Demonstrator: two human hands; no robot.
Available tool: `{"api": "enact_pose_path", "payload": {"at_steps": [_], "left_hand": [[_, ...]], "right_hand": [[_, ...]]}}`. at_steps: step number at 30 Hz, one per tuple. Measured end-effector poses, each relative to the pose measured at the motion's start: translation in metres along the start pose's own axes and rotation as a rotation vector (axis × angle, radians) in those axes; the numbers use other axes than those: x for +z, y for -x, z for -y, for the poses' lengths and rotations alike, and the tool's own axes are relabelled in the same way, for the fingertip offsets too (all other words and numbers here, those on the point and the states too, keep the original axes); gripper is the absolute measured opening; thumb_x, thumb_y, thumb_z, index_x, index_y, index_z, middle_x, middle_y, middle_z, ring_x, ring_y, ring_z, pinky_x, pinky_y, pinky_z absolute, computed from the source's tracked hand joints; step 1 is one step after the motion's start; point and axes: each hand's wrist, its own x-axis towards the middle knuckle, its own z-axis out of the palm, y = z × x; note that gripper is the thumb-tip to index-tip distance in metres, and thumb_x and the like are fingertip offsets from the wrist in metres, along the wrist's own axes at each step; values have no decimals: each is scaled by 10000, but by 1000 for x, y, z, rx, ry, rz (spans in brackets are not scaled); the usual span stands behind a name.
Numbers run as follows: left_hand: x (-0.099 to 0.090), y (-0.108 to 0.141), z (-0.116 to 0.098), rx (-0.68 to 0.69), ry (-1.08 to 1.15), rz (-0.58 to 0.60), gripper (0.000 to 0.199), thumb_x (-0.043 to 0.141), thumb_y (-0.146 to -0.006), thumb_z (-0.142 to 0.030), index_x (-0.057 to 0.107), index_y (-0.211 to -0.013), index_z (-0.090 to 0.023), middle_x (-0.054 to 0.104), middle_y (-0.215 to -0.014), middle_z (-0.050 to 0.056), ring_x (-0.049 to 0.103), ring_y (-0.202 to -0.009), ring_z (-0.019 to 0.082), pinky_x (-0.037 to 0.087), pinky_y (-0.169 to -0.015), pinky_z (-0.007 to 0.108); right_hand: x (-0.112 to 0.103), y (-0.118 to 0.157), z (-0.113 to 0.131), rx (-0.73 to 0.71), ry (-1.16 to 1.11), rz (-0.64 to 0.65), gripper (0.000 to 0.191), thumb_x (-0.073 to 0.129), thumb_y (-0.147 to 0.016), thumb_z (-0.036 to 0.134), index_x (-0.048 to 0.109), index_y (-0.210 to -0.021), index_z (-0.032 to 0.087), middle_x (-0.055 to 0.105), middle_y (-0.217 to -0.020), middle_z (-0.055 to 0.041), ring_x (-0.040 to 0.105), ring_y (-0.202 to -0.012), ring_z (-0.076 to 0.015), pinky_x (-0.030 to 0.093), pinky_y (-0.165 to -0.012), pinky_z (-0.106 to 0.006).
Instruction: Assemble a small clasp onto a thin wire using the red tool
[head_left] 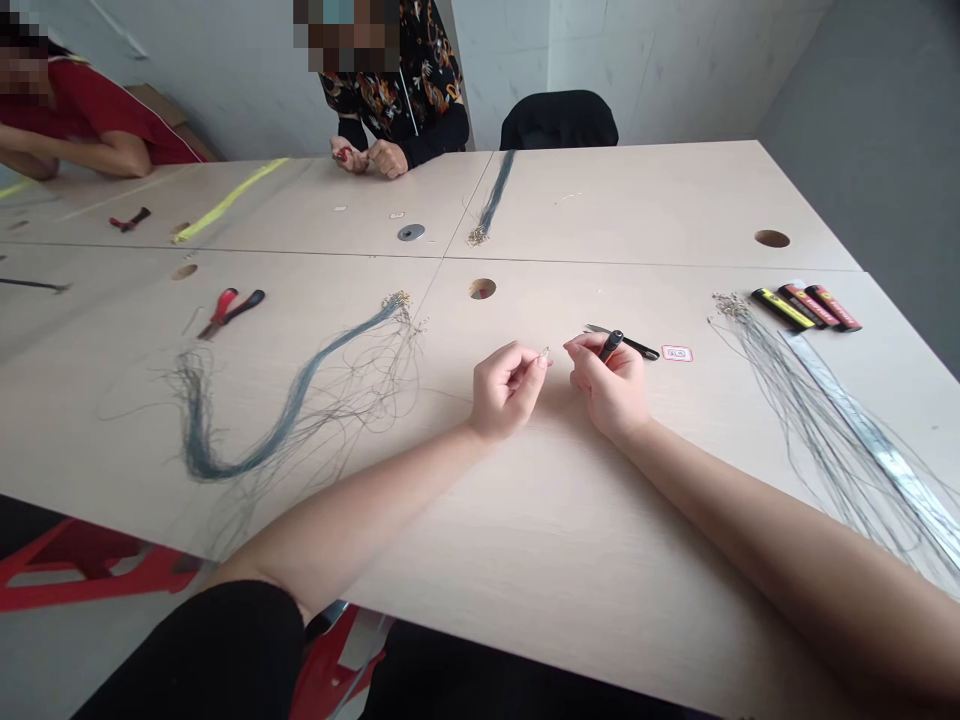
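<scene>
My left hand (510, 390) is closed in a pinch over the table, with a tiny shiny piece (546, 352) at the tips of thumb and forefinger. Close beside it, my right hand (611, 388) is curled around a black pen-like tool (612, 345), whose dark end sticks up past the forefinger. Whether the right fingertips also hold something small cannot be made out. Just behind the right hand lies a black-handled tool with a thin metal tip (640, 347). Left of my hands, a bundle of thin blue-grey lines (300, 385) curves across the table, small golden pieces at its far end.
On the right lie another bundle of fine lines (787, 390), several lighters (806, 307) and a small red-edged label (677, 353). Red-and-black pliers (229, 312) rest at left. Across the table (645, 210), a co-worker's hands (371, 158) are at work; another person sits far left.
</scene>
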Motion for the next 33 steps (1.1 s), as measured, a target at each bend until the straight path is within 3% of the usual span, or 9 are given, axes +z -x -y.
{"api": "enact_pose_path", "payload": {"at_steps": [4, 7, 15, 33], "left_hand": [[1, -2, 8, -238, 227, 37, 278, 569, -832, -325, 557, -602, -168, 466, -531, -30, 424, -504, 85, 334, -483, 223], [1, -4, 12, -305, 312, 32, 242, 572, -804, -299, 573, -604, -163, 486, -546, -26, 394, -485, 75, 303, -457, 217], [0, -1, 4, -151, 277, 46, 270, 582, -828, -364, 608, -650, -163, 447, -515, -32, 396, -492, 81, 323, -480, 222], [-1, -1, 0, -2, 182, 79, 319, 550, -868, -385, 540, -631, -171, 453, -543, -28, 434, -531, 97, 368, -536, 245]], "right_hand": [[-1, -2, 0, -7, -7, 5, 294, 748, -697, 420, 573, -704, 185, 387, -524, 71, 287, -427, -47, 239, -427, -236], [-1, -4, 1, 21, -48, 50, 410, 791, -640, 473, 495, -639, 189, 346, -494, 85, 258, -415, -41, 210, -419, -231], [-3, -5, -4, -66, 69, 180, 440, 810, -628, 490, 501, -598, 178, 381, -489, 67, 312, -456, -58, 234, -456, -240], [-3, -5, -3, -80, 82, 181, 417, 805, -643, 472, 505, -608, 185, 393, -485, 67, 327, -444, -63, 244, -452, -242]]}}
